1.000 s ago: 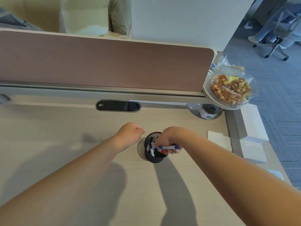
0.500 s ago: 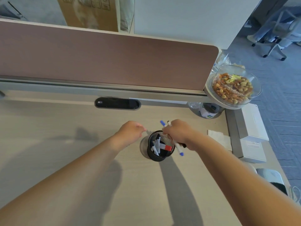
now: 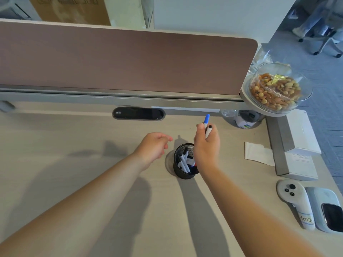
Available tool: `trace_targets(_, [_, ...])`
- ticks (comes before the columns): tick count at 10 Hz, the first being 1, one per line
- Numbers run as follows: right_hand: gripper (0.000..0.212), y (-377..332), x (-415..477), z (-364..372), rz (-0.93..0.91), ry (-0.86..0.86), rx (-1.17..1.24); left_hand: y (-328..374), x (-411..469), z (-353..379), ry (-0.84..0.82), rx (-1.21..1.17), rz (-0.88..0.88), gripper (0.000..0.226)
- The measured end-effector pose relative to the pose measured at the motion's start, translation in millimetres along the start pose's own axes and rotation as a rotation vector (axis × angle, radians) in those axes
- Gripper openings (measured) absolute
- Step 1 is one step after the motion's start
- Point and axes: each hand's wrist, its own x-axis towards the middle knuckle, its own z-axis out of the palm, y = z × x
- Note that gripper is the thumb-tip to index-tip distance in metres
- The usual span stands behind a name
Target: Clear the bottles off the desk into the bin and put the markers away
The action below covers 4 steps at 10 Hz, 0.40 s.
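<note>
Two slim white markers, one blue-capped [image 3: 206, 121] and one black-capped [image 3: 209, 130], upright in the right hand [image 3: 206, 143], which is closed around their barrels just above the black wire-mesh pen cup [image 3: 183, 172]. Several more white markers [image 3: 182, 162] stand tilted inside the cup, black and red ends showing. Left hand [image 3: 155, 146] hovers just beside the cup, fingers loosely curled, holding nothing.

Judgement: marker step near its end; these two left to drop in. No bottles visible on the open pale wood-grain counter [image 3: 74, 154]; a clear plastic-wrapped item [image 3: 245, 118] sits in the far corner recess, cannot tell what. Bin not in view.

Further out: smooth matte counter, felt-like mauve divider panel [image 3: 120, 62], glossy black oval cable port [image 3: 138, 114], clear glass bowl of mixed nuts [image 3: 278, 88], flat white napkin [image 3: 258, 153], white cardboard boxes [image 3: 297, 138], rounded grey plastic controller [image 3: 295, 201].
</note>
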Motion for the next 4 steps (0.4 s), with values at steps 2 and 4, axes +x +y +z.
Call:
trace_targets(2, [0.020, 4.0, -8.7, -3.7, 0.095, -0.114, 0.065, -6.4, -7.6, -4.9, 0.017, -0.002, 0.004, 0.026])
trace_targets(4, [0.012, -28.3, -20.0, -30.8, -0.055, -0.017, 0.127, 29.3, -43.5, -23.0, 0.085, 0.011, 0.185, 0.023])
